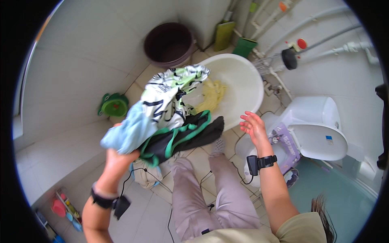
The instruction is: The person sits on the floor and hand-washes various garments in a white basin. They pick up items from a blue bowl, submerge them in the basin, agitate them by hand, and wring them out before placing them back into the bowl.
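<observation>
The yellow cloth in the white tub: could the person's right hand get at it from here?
Probably yes. The right hand looks empty and open near the white tub, and the yellow cloth shows uncovered on that side; the clothes in the left hand hang mostly left of it.

White cloth point(164, 99) had black marks, light-green patches; hung bunched and crumpled, overlapping left rim of white tub point(245, 89) in view, contact unclear. Light-blue cloth point(131, 127) was wadded, left of tub, toward near side. Black cloth point(194, 133) with green trim hung creased, nearside of tub.
</observation>
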`<act>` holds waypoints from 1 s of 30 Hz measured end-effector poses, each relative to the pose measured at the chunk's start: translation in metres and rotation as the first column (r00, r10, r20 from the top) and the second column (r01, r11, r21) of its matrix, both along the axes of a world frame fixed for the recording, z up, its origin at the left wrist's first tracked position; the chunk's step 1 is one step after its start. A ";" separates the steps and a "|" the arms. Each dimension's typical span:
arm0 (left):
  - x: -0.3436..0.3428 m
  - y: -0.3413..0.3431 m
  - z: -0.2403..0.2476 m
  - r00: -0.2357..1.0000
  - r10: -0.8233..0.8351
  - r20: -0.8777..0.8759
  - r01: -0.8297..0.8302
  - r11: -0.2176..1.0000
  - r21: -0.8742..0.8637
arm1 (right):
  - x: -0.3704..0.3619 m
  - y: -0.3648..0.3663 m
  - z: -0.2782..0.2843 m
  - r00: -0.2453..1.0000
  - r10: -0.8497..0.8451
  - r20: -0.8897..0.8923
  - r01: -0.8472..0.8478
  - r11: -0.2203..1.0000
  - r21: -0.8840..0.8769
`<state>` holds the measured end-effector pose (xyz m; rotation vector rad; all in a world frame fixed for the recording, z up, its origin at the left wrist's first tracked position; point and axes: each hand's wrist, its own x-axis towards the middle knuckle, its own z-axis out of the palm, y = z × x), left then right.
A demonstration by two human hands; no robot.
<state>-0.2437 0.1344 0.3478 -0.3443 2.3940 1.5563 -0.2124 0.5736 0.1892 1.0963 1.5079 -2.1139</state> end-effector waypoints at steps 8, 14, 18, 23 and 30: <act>-0.049 0.106 -0.218 0.816 -0.544 0.196 0.570 0.695 -0.439 | -0.057 0.132 0.101 0.905 -0.213 -0.368 0.349 0.866 0.357; -0.043 0.127 -0.208 0.791 -0.546 0.276 0.608 0.656 -0.446 | -0.133 0.226 0.194 0.726 0.244 -0.643 0.605 0.219 0.766; -0.012 0.058 -0.191 0.838 -0.484 0.252 0.545 0.730 -0.413 | -0.173 0.228 0.303 0.723 0.610 -0.325 0.652 -0.446 0.613; 0.052 -0.029 -0.169 0.856 -0.413 0.310 0.510 0.767 -0.388 | -0.240 0.246 0.395 0.733 0.669 0.124 0.607 -0.725 0.324; 0.157 -0.100 -0.152 0.836 -0.034 0.548 0.311 0.852 -0.421 | -0.271 0.292 0.355 0.635 0.751 0.181 0.717 -0.661 0.222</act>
